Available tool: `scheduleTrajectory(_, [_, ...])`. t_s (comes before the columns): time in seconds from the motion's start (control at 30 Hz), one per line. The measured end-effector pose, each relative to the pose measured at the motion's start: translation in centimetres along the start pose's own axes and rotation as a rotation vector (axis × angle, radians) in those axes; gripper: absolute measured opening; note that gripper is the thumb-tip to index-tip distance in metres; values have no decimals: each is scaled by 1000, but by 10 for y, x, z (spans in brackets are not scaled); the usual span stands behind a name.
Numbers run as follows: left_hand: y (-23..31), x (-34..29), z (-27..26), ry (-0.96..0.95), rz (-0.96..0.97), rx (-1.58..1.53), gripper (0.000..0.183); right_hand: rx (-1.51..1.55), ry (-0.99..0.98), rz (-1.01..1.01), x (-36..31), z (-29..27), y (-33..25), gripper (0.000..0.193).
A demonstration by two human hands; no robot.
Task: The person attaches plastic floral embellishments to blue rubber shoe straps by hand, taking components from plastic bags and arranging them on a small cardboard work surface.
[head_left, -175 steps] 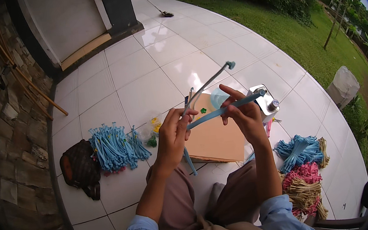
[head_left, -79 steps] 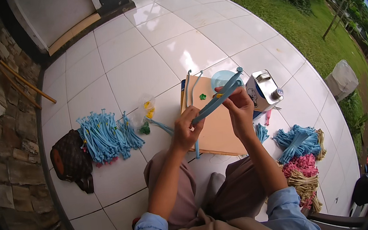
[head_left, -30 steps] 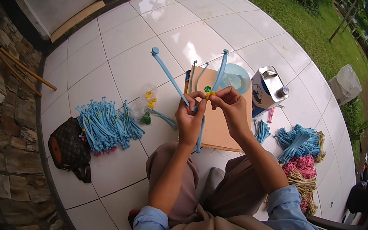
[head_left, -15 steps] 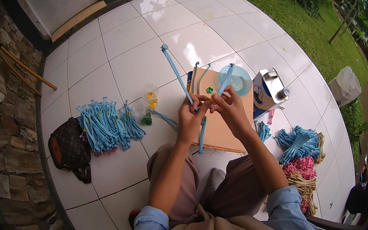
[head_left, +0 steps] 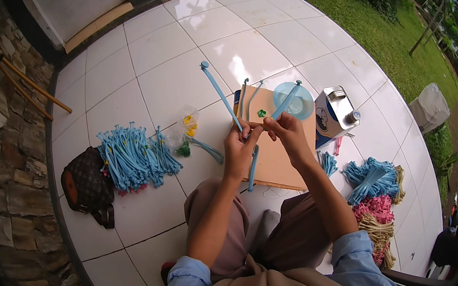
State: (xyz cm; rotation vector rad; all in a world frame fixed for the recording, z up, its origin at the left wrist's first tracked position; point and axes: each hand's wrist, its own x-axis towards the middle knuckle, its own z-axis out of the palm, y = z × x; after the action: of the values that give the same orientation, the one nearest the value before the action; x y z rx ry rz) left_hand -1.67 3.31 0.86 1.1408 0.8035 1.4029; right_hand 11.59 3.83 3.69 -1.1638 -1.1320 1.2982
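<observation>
My left hand (head_left: 236,149) is closed on a long blue strap (head_left: 215,84) that slants up and away, with a round knob at its far end. Closed in a pinch, my right hand (head_left: 289,135) grips another blue strap (head_left: 288,100), which passes over a pale blue bowl (head_left: 309,107). The fingertips of both hands meet above a tan board (head_left: 277,165); what lies between them is hidden. A small green flower-shaped piece (head_left: 261,113) rests on the board just beyond my fingers. Thin blue straps (head_left: 255,94) lie at its far side, and one more (head_left: 253,173) crosses its near edge.
Left of the board are a clear bag of yellow pieces (head_left: 190,128), a green bundle (head_left: 183,150), a blue strap pile (head_left: 128,158) and a brown bag (head_left: 82,181). To the right stand a metal can (head_left: 343,109) and blue (head_left: 371,178), pink (head_left: 373,209) and beige (head_left: 378,230) bundles.
The strap in my right hand has swung to the right and its tip is lower. A yellow bit seen at my fingertips is now hidden. My left hand has barely moved.
</observation>
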Motion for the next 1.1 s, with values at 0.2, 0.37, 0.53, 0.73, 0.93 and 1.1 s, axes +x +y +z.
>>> scheduleTrajectory(0.2, [6,-2,3,7,-50,-156,24,-173,54,-37,2,0,9,31])
scheduleTrajectory(0.37, [29,1,-4,-8,-137,-309,21,231,-206,40,-3,-3,0,25])
scheduleTrajectory(0.53, [79,18,-8,39,-216,-472,19,-119,-557,-96,-25,4,-6,46])
scheduleTrajectory(0.73, [115,28,-30,-176,-192,-332,38,35,-398,-252,-43,21,-31,23])
scheduleTrajectory(0.93, [78,12,-45,-169,-293,-66,30,-36,-398,-259,-39,14,-19,20])
scheduleTrajectory(1.1, [54,-14,-55,63,254,583,51,78,-446,-152,-50,18,-34,19])
